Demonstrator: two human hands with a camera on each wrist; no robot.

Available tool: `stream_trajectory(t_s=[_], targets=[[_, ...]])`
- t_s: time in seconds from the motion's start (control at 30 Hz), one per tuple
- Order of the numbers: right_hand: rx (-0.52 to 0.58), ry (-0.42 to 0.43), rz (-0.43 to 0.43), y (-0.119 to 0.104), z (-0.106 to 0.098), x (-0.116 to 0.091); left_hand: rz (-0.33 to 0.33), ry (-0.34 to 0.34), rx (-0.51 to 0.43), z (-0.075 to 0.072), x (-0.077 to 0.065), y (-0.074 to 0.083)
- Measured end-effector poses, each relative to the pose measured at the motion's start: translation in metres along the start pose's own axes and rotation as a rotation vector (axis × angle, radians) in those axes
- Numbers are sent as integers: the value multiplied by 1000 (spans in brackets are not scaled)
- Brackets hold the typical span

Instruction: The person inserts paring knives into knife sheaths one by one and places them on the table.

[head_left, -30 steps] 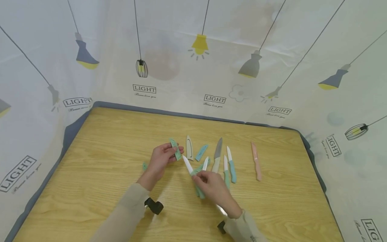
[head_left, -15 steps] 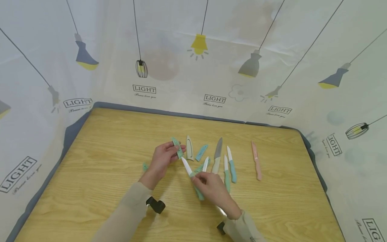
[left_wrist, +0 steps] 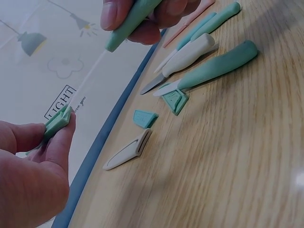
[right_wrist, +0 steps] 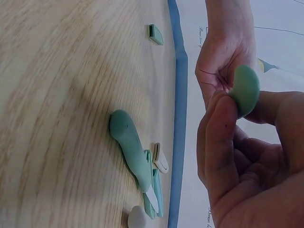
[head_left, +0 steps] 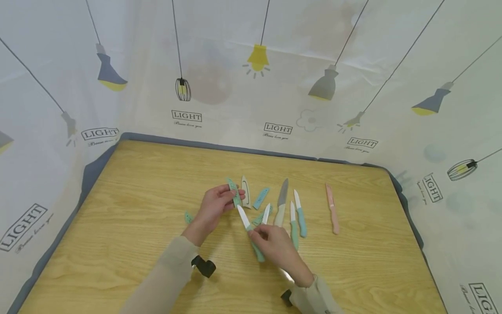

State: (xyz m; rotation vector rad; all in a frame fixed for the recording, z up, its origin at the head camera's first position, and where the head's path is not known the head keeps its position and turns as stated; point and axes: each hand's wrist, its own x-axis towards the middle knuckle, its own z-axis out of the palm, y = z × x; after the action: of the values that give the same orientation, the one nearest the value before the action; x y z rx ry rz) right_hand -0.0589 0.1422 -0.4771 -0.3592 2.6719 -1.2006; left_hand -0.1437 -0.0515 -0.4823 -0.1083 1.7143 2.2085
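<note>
My left hand point(head_left: 215, 205) pinches a green knife sheath point(head_left: 234, 192), held up above the table. My right hand point(head_left: 276, 244) pinches a paring knife by its green handle point(left_wrist: 135, 21); its white blade point(head_left: 243, 216) points away toward the sheath. The blade tip is at the sheath's lower end; whether it has entered cannot be told. On the table by my right hand, another green-handled knife point(left_wrist: 218, 66) lies with its blade over a second green sheath point(left_wrist: 175, 99). In the right wrist view, the held handle's rounded butt point(right_wrist: 245, 90) faces the camera.
A cream sheath point(head_left: 245, 192) and a blue sheath point(head_left: 261, 198) lie beyond the hands. To the right are a cream-handled knife point(head_left: 281, 200), a green knife point(head_left: 294, 226), a blue knife point(head_left: 301, 218) and a pink knife point(head_left: 332, 209). Another green piece point(head_left: 188, 216) lies left.
My left hand has moved slightly right with the green sheath, bringing it into line with the blade. My right hand stays almost in place, the knife's handle tipping slightly downward in the head view.
</note>
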Motion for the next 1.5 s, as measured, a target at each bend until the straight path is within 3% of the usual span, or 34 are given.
stream_trajectory(t_s=[0.47, 1.03, 1.5], targets=[[5, -29, -29, -3, -2, -1, -33, -8, -44, 1, 1, -2], [1, -25, 20, -6, -1, 3, -30, 20, -98, 4, -1, -4], [9, -8, -24, -3, -1, 4, -47, -34, -116, 10, 1, -6]])
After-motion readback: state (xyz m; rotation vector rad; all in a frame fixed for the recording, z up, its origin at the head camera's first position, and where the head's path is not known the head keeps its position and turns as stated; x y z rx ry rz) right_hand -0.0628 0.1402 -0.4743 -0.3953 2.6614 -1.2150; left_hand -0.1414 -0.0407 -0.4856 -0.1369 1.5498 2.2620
